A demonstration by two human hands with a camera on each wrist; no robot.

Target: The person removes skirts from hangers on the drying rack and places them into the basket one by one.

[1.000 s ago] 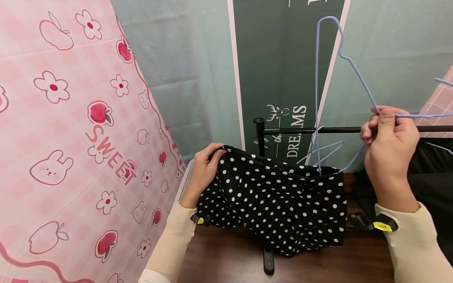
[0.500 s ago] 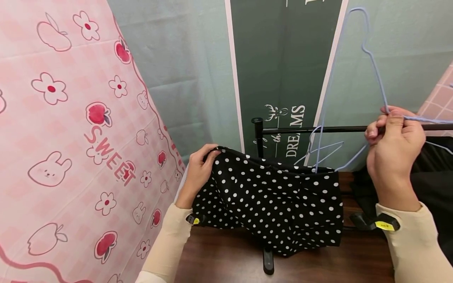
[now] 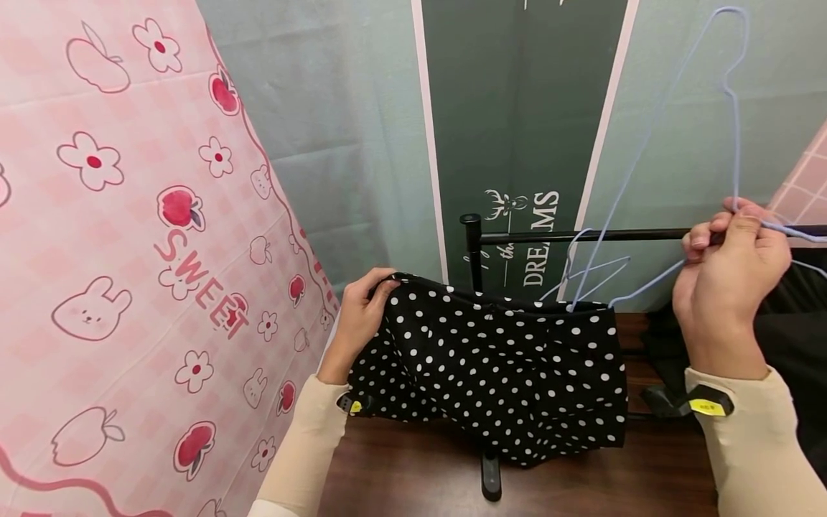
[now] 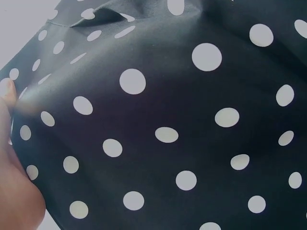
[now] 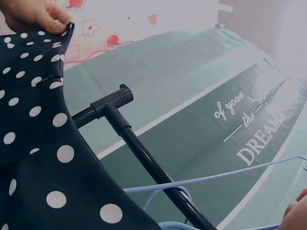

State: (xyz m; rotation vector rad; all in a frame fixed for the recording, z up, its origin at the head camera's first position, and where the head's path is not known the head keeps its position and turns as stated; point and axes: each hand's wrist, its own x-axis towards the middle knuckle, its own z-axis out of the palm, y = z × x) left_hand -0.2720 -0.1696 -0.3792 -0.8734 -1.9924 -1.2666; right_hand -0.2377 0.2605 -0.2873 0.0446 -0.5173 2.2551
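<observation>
A black skirt with white dots hangs in front of me, its waist edge uppermost. My left hand pinches that edge at the left corner, thumb on the near side. At the right, my right hand grips a blue wire hanger by one sloping shoulder, hook pointing up. The hanger's other end dips inside the waist opening near its right corner. Dotted cloth fills most of the left wrist view, with part of my left hand at its edge. In the right wrist view, the hanger's wires run toward the cloth.
A black clothes rail crosses behind the skirt, ending in a post on the left. Another blue hanger hangs on it. Dark clothes hang at the right. The rack's foot stands on the floor. Pink printed cloth covers the left side.
The hanger's hook has tipped to the right as my right hand moved a little rightward. My left hand and the skirt's held corner have shifted slightly left.
</observation>
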